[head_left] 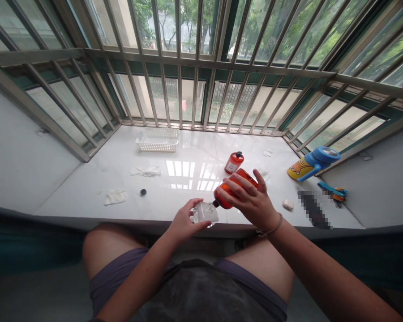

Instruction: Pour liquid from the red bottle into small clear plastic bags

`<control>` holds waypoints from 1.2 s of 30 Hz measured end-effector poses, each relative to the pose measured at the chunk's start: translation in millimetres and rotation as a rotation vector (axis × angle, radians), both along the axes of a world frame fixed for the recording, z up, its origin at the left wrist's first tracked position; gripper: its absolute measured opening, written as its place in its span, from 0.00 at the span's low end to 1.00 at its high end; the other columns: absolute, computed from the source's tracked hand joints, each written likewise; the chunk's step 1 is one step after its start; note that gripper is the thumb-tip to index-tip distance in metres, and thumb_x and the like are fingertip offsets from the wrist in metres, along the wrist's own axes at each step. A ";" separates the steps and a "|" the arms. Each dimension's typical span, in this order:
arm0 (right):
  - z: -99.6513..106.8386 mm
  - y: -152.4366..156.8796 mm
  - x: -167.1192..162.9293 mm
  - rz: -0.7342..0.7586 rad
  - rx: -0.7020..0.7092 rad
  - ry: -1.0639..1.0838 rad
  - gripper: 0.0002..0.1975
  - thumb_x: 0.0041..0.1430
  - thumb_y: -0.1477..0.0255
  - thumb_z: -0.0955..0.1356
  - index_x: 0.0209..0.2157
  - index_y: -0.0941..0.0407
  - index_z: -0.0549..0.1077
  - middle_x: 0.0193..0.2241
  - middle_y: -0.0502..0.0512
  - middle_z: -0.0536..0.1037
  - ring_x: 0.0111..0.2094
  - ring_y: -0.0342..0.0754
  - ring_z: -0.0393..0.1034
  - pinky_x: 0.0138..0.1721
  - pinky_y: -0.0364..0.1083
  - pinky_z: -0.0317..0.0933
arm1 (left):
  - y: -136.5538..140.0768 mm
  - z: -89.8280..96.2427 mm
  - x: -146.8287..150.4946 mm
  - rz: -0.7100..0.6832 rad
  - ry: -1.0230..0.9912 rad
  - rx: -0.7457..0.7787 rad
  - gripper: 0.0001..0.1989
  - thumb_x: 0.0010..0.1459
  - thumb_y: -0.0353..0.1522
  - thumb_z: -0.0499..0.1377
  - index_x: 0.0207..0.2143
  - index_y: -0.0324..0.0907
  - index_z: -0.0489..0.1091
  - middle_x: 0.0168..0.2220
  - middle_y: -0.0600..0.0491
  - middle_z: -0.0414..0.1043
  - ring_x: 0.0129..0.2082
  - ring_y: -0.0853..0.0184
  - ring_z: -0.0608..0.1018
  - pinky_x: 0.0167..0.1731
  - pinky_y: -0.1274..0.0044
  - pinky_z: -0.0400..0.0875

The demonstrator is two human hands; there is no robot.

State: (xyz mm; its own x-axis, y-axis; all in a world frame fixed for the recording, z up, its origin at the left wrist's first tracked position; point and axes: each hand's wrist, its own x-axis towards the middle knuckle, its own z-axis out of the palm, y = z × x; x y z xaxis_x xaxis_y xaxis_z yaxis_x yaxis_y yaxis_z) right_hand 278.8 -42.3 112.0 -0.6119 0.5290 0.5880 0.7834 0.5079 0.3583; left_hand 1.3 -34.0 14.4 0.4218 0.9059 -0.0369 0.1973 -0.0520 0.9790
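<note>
At near edge of the sill (154, 210), my right hand (257, 203) gripped the tilted red bottle (223, 201); left hand (185, 222) pinched the clear container (206, 214) at its mouth. Judged slow tilt, steady container best.

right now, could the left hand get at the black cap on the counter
Probably not at once: the left hand holds the clear container, though nothing seems to stand between hand and black cap.

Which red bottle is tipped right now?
The red bottle in the right hand, angled down toward the clear container. The other bottle stands upright beyond it, black cap on.
</note>
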 end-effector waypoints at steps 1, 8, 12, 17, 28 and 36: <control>-0.2 0.1 0.2 -0.004 -0.013 0.005 0.29 0.70 0.80 0.71 0.62 0.33 0.72 0.61 0.43 0.80 0.68 0.52 0.70 0.79 0.70 0.39 | 0.1 0.2 0.1 0.001 0.000 0.000 0.38 0.53 0.43 0.77 0.63 0.47 0.69 0.61 0.44 0.78 0.60 0.50 0.80 0.58 0.61 0.76; -0.3 0.0 0.1 0.012 -0.042 0.030 0.30 0.69 0.81 0.71 0.63 0.33 0.73 0.62 0.44 0.80 0.68 0.53 0.70 0.79 0.70 0.39 | 0.6 2.2 2.1 0.005 -0.011 0.002 0.38 0.52 0.43 0.77 0.62 0.48 0.70 0.60 0.45 0.78 0.60 0.50 0.80 0.57 0.62 0.76; -2.9 -1.9 -0.4 0.013 -0.100 0.083 0.34 0.69 0.82 0.71 0.64 0.30 0.71 0.62 0.42 0.79 0.68 0.53 0.69 0.79 0.70 0.38 | 0.9 2.8 4.0 0.006 -0.016 0.007 0.38 0.51 0.43 0.77 0.62 0.48 0.70 0.60 0.45 0.78 0.60 0.49 0.80 0.57 0.61 0.76; -12.1 -5.1 -2.2 -0.014 -0.090 0.088 0.32 0.70 0.82 0.69 0.65 0.33 0.71 0.62 0.44 0.79 0.67 0.52 0.71 0.79 0.69 0.40 | 0.6 3.7 5.5 0.001 -0.025 0.001 0.39 0.51 0.43 0.78 0.62 0.48 0.70 0.60 0.44 0.78 0.59 0.50 0.80 0.57 0.60 0.76; -50.6 -13.5 -3.4 -0.142 -0.180 0.265 0.32 0.69 0.79 0.69 0.69 0.40 0.67 0.64 0.54 0.78 0.69 0.61 0.67 0.75 0.73 0.44 | -0.8 1.9 4.0 0.026 -0.020 -0.014 0.38 0.50 0.41 0.78 0.62 0.48 0.71 0.59 0.44 0.78 0.60 0.49 0.80 0.56 0.60 0.77; -90.4 -11.0 1.5 -0.242 -0.323 0.631 0.33 0.66 0.68 0.72 0.69 0.47 0.64 0.61 0.62 0.77 0.64 0.64 0.71 0.69 0.73 0.56 | 2.0 -8.1 1.8 0.042 -0.032 -0.035 0.37 0.52 0.41 0.77 0.62 0.48 0.70 0.61 0.44 0.77 0.62 0.49 0.79 0.59 0.60 0.76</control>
